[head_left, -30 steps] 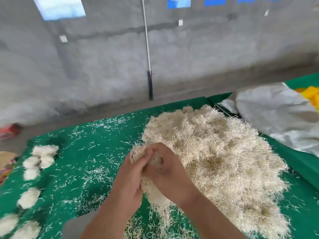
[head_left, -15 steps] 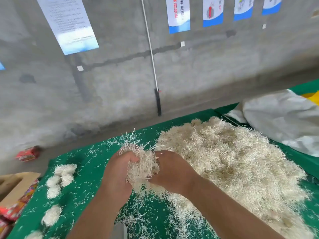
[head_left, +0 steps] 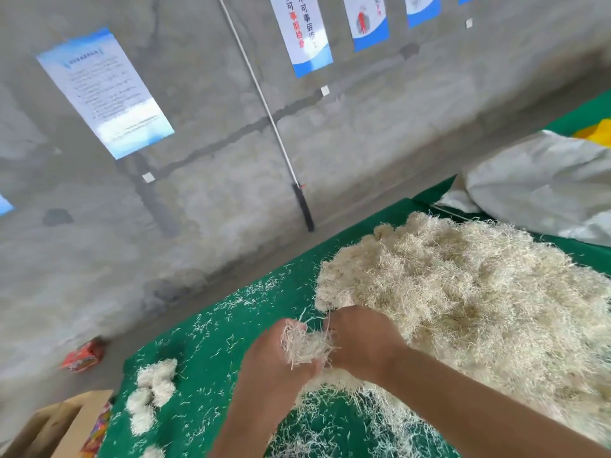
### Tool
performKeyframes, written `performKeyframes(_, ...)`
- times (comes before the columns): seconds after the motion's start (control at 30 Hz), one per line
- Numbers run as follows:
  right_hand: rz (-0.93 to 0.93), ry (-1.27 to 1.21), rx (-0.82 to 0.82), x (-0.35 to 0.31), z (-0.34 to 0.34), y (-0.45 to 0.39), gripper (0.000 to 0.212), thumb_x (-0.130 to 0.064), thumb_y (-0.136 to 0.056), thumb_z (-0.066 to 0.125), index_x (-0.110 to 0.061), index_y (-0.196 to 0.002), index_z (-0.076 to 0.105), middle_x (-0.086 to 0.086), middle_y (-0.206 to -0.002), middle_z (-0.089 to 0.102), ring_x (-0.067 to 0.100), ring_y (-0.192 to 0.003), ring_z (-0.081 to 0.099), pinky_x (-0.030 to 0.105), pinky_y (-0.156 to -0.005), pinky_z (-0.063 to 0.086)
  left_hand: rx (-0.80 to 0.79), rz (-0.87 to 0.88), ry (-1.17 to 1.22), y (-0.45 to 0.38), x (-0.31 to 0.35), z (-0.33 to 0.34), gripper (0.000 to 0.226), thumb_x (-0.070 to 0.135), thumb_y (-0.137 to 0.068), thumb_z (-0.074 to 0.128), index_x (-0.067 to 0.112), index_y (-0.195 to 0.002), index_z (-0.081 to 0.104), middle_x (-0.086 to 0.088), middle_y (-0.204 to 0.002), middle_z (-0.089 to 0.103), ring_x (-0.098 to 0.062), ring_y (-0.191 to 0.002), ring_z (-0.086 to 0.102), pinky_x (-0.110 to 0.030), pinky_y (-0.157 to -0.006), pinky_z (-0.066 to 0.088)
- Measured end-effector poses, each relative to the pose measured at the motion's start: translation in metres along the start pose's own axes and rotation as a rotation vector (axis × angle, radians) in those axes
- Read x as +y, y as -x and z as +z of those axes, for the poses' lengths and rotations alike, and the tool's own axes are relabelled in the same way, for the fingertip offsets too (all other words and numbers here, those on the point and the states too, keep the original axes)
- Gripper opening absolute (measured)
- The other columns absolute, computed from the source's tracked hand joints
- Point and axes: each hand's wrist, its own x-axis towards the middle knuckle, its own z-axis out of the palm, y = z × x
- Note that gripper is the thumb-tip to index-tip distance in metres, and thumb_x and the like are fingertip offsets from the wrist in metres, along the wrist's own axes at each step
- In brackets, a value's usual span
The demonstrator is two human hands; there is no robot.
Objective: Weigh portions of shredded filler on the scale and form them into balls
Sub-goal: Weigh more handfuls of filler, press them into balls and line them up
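Both hands are meeting over the near edge of the green table (head_left: pixel 211 358), just left of the big pile of shredded filler (head_left: pixel 479 309). The left hand (head_left: pixel 277 368) is cupping a clump of filler (head_left: pixel 305 347) from the left, fingers curled around it, and the right hand (head_left: pixel 360 342) is closing on the same clump from the right, knuckles up and fingers tucked into the strands. The clump is sitting between the two palms — roughly rounded, with no clear long axis, its loose strands sticking up and out toward the wall (head_left: pixel 198 226).

The pile is lying on the right half of the table, its length running from the far edge toward the person. Loose strands are trailing down from it beneath the wrists and scattering over the green cloth.

A cluster of finished balls (head_left: pixel 153 388) is resting near the table's left edge, well apart from the hands — each one touching or just beside the next. A white sack (head_left: pixel 535 190) is lying beyond the pile on the right. Posters (head_left: pixel 105 90) are hanging on the wall, and a thin white pole (head_left: pixel 264 104) is leaning against it.
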Motion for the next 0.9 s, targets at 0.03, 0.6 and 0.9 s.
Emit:
performKeyframes(0.03, -0.006, 0.015, 0.007, 0.0, 0.001, 0.0, 0.028, -0.034, -0.085, 0.08, -0.03, -0.11, 0.068, -0.013, -0.092, 0.065, 0.005, -0.083, 0.065, 0.026, -0.076, 0.062, -0.014, 0.035, -0.084, -0.001, -0.002, 0.001, 0.096, 0.05, -0.077, 0.087, 0.036, -0.157, 0.035, 0.014, -0.155, 0.046, 0.002, -0.122, 0.039, -0.032, -0.114, 0.035)
performKeyframes(0.6, -0.358, 0.248, -0.073, 0.019, -0.031, -0.004, 0.022, -0.039, -0.097, 0.064, -0.022, -0.087, 0.057, -0.011, -0.079, 0.054, 0.004, -0.069, 0.055, 0.022, -0.067, 0.048, -0.083, 0.536, -0.801, -0.01, 0.018, -0.027, 0.031, 0.057, -0.089, 0.064, 0.026, -0.092, 0.062, 0.012, -0.11, 0.046, -0.011, -0.107, 0.045, -0.035, -0.095, 0.052)
performKeyframes(0.9, -0.727, 0.397, 0.16, 0.021, -0.044, -0.009, 0.034, -0.025, -0.079, 0.085, -0.018, -0.07, 0.052, -0.005, -0.067, 0.051, 0.009, -0.054, 0.043, 0.021, -0.053, 0.032, -0.118, 0.59, -0.818, -0.001, 0.029, -0.053, 0.044, 0.056, -0.089, 0.064, 0.029, -0.065, 0.039, 0.011, -0.057, 0.047, 0.002, -0.05, 0.043, -0.018, -0.045, 0.019)
